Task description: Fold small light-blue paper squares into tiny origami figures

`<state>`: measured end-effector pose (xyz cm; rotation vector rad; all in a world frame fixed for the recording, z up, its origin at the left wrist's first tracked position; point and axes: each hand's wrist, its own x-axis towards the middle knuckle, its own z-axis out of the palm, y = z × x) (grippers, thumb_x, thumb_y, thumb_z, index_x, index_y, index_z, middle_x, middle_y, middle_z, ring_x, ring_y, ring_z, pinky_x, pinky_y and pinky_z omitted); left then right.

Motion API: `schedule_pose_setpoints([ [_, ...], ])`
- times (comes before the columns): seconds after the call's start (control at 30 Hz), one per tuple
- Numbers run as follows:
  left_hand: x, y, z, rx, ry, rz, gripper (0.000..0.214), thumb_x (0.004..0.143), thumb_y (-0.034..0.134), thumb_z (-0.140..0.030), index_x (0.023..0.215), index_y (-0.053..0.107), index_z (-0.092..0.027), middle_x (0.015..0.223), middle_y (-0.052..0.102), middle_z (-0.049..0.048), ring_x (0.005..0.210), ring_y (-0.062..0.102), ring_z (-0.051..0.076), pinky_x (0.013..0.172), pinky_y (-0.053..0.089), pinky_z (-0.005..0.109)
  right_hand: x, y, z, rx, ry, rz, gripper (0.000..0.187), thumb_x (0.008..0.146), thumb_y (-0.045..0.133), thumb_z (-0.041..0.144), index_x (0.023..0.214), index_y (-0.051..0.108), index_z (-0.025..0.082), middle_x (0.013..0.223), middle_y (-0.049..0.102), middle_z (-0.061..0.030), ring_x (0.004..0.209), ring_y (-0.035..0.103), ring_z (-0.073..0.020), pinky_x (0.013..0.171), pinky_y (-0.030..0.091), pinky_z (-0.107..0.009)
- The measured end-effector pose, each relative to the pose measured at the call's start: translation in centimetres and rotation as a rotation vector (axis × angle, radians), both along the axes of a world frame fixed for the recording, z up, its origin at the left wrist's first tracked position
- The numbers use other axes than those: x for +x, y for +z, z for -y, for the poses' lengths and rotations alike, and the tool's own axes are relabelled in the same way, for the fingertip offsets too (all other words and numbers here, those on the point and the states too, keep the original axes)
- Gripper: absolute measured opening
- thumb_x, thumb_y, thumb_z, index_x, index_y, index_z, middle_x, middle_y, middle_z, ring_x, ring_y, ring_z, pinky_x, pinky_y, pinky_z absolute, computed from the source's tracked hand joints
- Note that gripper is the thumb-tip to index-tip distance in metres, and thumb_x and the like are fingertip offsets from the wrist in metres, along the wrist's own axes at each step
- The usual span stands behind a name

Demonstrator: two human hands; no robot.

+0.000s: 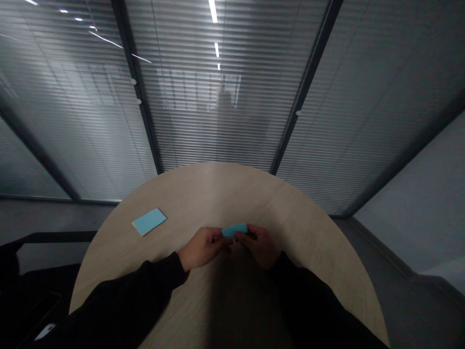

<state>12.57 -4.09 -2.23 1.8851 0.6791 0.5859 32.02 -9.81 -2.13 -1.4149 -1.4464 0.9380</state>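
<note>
Black sleeves (119, 298) reach in from the bottom corners of the view. The left hand (203, 248) and right hand (258, 245) are close together, narrowly pinching opposite ends of a small blue paper strip (234, 230) above the middle of a round pale wood table (290, 218). A flat blue sticky-note pad (148, 221) lies well apart, toward the table's far left edge. Beyond the far edge stand glass partitions with slatted blinds (218, 121).
</note>
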Motion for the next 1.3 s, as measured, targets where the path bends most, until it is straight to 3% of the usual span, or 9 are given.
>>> schedule_pose_setpoints([
  [0.2,0.1,0.0,0.0,-0.035,0.004,0.062,0.028,0.092,0.055,-0.039,0.095,0.067,-0.014,0.089,0.074,0.009,0.079,0.066,0.018,0.068,0.047,0.026,-0.1,-0.1,0.0,-0.003,0.008,-0.027,0.03,0.079,0.063,0.045,0.079,0.063,0.015,0.062,0.053,0.0017,0.055,0.045,-0.012,0.052,0.035,-0.024],
  [0.4,0.1,0.3,0.1,0.04,0.05,-0.03,0.025,0.092,0.052,-0.033,0.089,0.066,-0.013,0.08,0.073,0.0078,0.07,0.065,0.017,0.06,0.044,0.024,-0.4,-0.1,0.0,0.024,0.027,0.086,0.028,0.078,0.066,0.043,0.083,0.068,0.015,0.067,0.059,-0.0005,0.061,0.051,-0.0141,0.056,0.038,-0.024],
  [0.6,-0.1,0.7,0.3,0.172,0.099,-0.132,0.025,0.093,0.05,-0.031,0.084,0.067,-0.015,0.073,0.072,0.0043,0.059,0.058,0.013,0.054,0.038,0.023,0.3,0.0,-0.1,-0.012,-0.009,0.102,0.03,0.079,0.065,0.044,0.076,0.069,0.015,0.062,0.058,0.0006,0.056,0.048,-0.0126,0.053,0.035,-0.024],
  [0.83,-0.6,0.4,-0.2,0.156,0.107,-0.117,0.03,0.094,0.049,-0.035,0.082,0.067,-0.015,0.074,0.071,0.0038,0.06,0.057,0.013,0.056,0.037,0.022,0.3,-0.2,-0.5,-0.024,-0.059,0.043,0.03,0.077,0.067,0.044,0.068,0.067,0.015,0.057,0.057,0.0014,0.053,0.047,-0.0112,0.051,0.033,-0.024],
  [1.07,-1.1,0.6,-0.9,0.053,0.128,0.024,0.045,0.096,0.044,-0.048,0.08,0.069,-0.014,0.066,0.062,0.0024,0.058,0.05,0.012,0.056,0.036,0.024,0.3,0.0,-1.0,0.039,-0.079,0.05,0.032,0.08,0.066,0.045,0.069,0.066,0.015,0.058,0.058,0.0012,0.054,0.048,-0.012,0.052,0.035,-0.024],
  [1.2,-0.9,0.9,-1.1,-0.126,0.175,0.192,0.042,0.094,0.046,-0.05,0.082,0.065,-0.014,0.071,0.062,0.0033,0.063,0.054,0.013,0.06,0.042,0.025,0.6,-0.2,-1.0,0.047,-0.097,0.037,0.035,0.081,0.064,0.049,0.071,0.066,0.016,0.059,0.058,0.0007,0.053,0.049,-0.0127,0.051,0.036,-0.024],
  [1.3,-0.8,0.6,-1.2,-0.179,0.152,0.19,0.037,0.092,0.052,-0.049,0.087,0.064,-0.014,0.075,0.066,0.0042,0.064,0.056,0.013,0.061,0.043,0.025,0.5,-0.6,-1.0,0.064,-0.087,0.006,0.036,0.082,0.064,0.051,0.074,0.066,0.016,0.064,0.062,-0.0004,0.057,0.054,-0.0139,0.054,0.039,-0.024],
])
